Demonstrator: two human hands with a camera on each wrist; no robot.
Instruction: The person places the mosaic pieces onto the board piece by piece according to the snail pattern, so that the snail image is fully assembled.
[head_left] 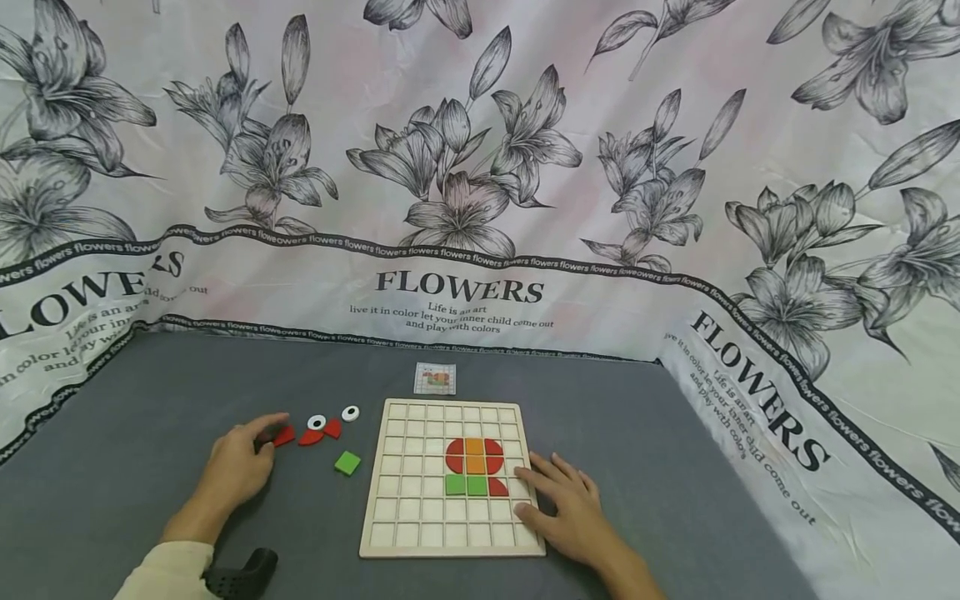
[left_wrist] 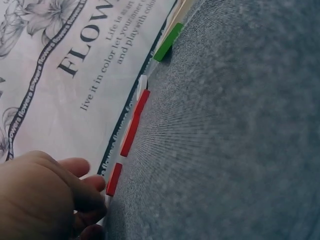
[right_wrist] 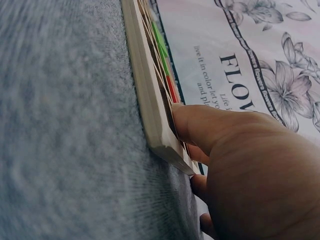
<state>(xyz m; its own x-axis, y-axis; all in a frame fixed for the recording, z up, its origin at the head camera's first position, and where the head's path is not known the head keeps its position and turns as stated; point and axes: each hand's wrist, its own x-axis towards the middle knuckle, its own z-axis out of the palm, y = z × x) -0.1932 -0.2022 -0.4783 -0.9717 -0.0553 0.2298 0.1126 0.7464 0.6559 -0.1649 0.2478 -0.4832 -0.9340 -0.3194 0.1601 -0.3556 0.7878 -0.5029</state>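
My left hand point(head_left: 238, 460) reaches over a red piece point(head_left: 284, 436), its index finger and thumb spread on either side of it. In the left wrist view that red piece point(left_wrist: 114, 179) lies right at the fingertips, low on the cloth. My right hand point(head_left: 567, 510) rests on the right edge of a wooden grid board point(head_left: 405, 533), fingers outstretched. On the board sit curved red pieces point(head_left: 455, 456), orange squares point(head_left: 475, 455) and green squares point(head_left: 455, 485). In the right wrist view the thumb touches the rim of the board point(right_wrist: 150, 107).
Between left hand and board lie two more red pieces point(head_left: 311, 437), two white discs with black dots point(head_left: 350, 413) and a green square point(head_left: 347, 463). A small picture card point(head_left: 435, 378) lies behind the board. Flower-printed cloth point(head_left: 465, 292) walls the grey table point(head_left: 630, 433).
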